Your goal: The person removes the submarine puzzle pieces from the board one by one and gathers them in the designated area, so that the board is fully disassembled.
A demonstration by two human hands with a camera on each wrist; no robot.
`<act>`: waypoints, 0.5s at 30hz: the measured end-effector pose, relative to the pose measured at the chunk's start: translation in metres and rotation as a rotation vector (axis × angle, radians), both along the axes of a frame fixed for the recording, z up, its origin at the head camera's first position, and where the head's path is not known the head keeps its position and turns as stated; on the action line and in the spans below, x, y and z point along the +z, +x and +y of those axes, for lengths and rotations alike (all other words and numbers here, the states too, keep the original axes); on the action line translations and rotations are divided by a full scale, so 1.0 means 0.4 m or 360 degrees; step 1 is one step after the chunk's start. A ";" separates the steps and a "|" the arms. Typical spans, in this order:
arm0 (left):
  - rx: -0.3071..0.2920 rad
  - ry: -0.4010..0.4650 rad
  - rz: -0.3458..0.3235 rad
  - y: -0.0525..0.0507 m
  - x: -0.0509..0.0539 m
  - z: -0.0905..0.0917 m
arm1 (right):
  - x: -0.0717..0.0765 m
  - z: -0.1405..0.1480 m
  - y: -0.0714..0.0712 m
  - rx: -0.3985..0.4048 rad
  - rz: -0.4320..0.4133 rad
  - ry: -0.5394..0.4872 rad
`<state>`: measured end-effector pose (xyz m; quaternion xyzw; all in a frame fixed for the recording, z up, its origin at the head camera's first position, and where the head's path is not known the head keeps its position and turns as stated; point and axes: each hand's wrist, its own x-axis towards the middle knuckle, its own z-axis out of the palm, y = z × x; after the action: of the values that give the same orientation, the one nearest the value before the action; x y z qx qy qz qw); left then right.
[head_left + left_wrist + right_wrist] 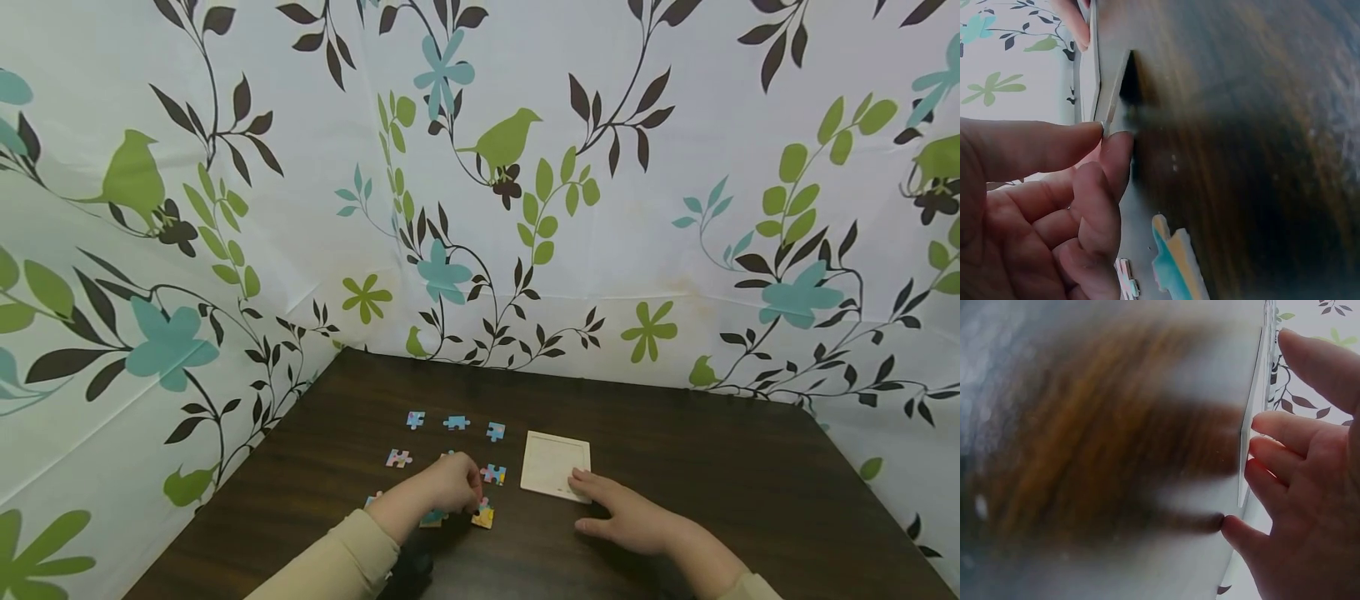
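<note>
My left hand [448, 485] pinches a yellow jigsaw piece [483, 517] between thumb and forefinger. In the left wrist view the piece [1119, 87] shows edge-on, tilted up from the table, its other fingers curled below. Close to that hand lie a teal puzzle piece [432, 520] and a blue-and-yellow one [493, 474]. A square light wooden puzzle tray [553, 460] lies to the right of the pieces. My right hand [628, 515] rests its straight fingertips on the tray's near right corner; in the right wrist view the fingers [1282, 434] meet its edge.
Loose pieces stand in rough rows on the dark wood table [675, 442], among them a back-left piece [416, 420], a back-middle piece [457, 422] and a pink one [399, 458]. The left forearm partly covers others. A patterned cloth [480, 208] hangs behind the table.
</note>
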<state>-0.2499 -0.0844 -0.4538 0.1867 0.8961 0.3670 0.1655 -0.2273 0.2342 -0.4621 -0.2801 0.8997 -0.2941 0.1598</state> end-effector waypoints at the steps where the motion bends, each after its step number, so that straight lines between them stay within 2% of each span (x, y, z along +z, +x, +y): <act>1: 0.0002 -0.0005 0.0003 0.001 0.000 0.000 | 0.000 0.000 0.000 -0.0001 0.0000 0.0001; 9: -0.0006 -0.0016 0.0040 0.007 0.003 0.000 | -0.001 0.000 0.000 0.0000 0.0011 0.0004; 15: -0.0002 -0.0030 0.0088 0.001 0.007 -0.006 | -0.002 0.003 -0.001 -0.0010 0.0005 0.0003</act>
<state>-0.2496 -0.0868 -0.4510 0.1957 0.9036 0.3533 0.1427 -0.2278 0.2353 -0.4630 -0.2777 0.9011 -0.2932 0.1578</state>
